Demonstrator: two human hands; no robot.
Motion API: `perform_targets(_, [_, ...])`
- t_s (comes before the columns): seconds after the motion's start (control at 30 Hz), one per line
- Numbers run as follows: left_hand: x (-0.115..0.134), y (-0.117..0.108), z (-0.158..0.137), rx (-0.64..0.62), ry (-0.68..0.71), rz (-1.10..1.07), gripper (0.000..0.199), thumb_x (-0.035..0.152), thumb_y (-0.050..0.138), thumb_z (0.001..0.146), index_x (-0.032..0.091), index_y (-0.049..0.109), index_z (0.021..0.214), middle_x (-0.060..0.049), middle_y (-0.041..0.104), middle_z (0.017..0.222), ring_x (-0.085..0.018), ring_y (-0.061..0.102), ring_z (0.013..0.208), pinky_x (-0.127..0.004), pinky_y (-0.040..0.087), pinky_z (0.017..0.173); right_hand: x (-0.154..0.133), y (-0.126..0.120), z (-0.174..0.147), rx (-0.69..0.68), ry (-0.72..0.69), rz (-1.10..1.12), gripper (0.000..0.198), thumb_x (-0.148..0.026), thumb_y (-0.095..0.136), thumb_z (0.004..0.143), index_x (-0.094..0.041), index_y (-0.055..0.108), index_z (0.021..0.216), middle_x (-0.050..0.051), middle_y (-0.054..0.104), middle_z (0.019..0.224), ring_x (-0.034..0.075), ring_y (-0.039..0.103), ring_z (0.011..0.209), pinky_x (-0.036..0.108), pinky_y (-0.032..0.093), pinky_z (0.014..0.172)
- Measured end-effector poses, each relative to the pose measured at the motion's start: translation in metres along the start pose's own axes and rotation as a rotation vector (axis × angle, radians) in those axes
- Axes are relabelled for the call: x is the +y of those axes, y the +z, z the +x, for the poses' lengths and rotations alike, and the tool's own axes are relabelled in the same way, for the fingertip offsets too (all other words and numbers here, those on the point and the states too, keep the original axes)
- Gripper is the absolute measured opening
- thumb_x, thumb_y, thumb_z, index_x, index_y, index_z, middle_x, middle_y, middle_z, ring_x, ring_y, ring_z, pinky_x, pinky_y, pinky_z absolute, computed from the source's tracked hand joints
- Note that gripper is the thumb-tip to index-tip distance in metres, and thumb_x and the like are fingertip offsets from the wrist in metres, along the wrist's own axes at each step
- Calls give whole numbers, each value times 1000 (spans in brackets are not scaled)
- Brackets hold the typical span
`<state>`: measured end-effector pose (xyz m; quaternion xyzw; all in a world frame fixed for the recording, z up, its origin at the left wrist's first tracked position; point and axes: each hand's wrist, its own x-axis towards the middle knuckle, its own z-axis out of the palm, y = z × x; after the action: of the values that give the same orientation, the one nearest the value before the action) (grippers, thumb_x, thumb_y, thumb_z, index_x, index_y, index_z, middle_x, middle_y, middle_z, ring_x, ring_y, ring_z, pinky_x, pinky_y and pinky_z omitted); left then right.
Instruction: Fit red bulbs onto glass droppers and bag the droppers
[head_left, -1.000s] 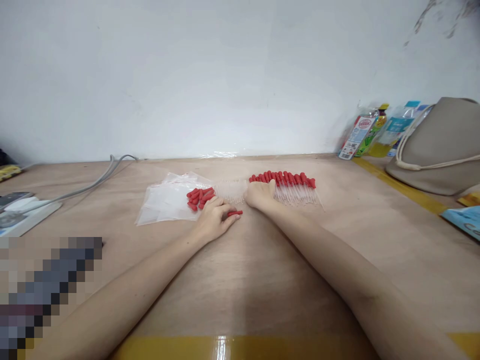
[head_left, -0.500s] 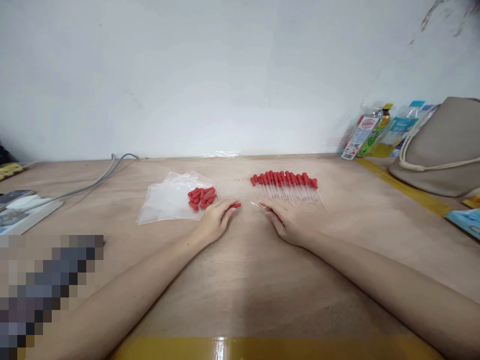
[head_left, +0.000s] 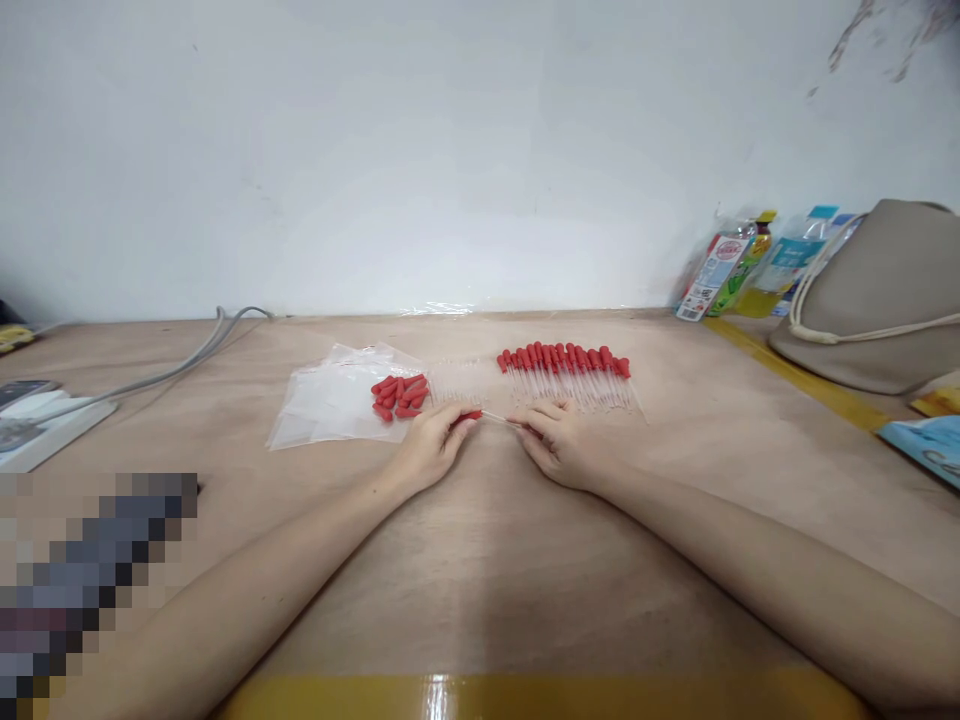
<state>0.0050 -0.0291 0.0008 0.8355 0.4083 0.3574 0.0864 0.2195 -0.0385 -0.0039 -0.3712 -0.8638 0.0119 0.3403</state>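
Note:
My left hand (head_left: 437, 440) is closed on a red rubber dropper bulb (head_left: 472, 414), whose open end points right. Between the thumb and fingers of my right hand (head_left: 556, 440) is a thin clear dropper tube (head_left: 498, 417); its left tip meets the bulb's end. How far the tube sits inside the bulb I cannot tell. Several loose red bulbs (head_left: 400, 395) lie left of my hands on clear plastic bags (head_left: 315, 403). Behind my hands is a group of bare clear tubes (head_left: 459, 378). A row of droppers with red bulbs fitted (head_left: 566, 358) lies beyond my right hand.
Drink bottles (head_left: 795, 265) and a carton (head_left: 712, 278) lean near the wall at the right, beside a grey-beige bag (head_left: 877, 300). A blue packet (head_left: 926, 450) lies at the right edge. Grey cables (head_left: 195, 355) run to a white device (head_left: 67, 430) at the left.
My right hand has brought the clear tube leftward to the bulb in my left hand, so the two now meet. The view has shifted slightly.

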Motion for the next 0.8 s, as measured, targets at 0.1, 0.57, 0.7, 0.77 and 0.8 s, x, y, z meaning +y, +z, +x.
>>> perform_targets(0.1, [0,0,0,-16,-21,-44,19,27,47,86,18,62,95,-3,68,86,-15,61,76,-27,48,70,2,1,1,-30,-9,10,21,-25,41,88,-17,60,90,4,62,77,13,53,70,32,30,77])
perform_targets(0.57, [1,-1,-6,-194,-13,-108,20,30,49,85,19,65,91,-2,69,82,-15,62,73,-25,47,66,9,-4,2,-95,-85,-6,26,-24,39,89,-21,65,92,2,62,79,12,50,66,33,24,75])
perform_targets(0.7, [-1,0,-6,-188,15,-53,19,30,51,84,19,65,89,-2,68,79,-14,60,69,-25,46,63,6,-3,3,-98,-111,-64,27,-24,38,88,-20,65,90,2,61,76,11,47,64,32,23,74])
perform_targets(0.77, [-1,0,-6,-188,44,-45,17,30,52,84,19,64,89,-2,68,80,-14,60,70,-25,46,65,5,-2,4,-103,-122,-76,27,-24,38,89,-20,64,88,2,60,74,12,47,63,32,22,73])
perform_targets(0.8, [-1,0,-6,-190,61,-45,17,29,52,84,19,64,89,-2,67,81,-14,60,71,-25,46,65,4,-1,4,-102,-128,-82,27,-24,37,89,-19,64,87,2,60,73,12,47,63,32,22,72])
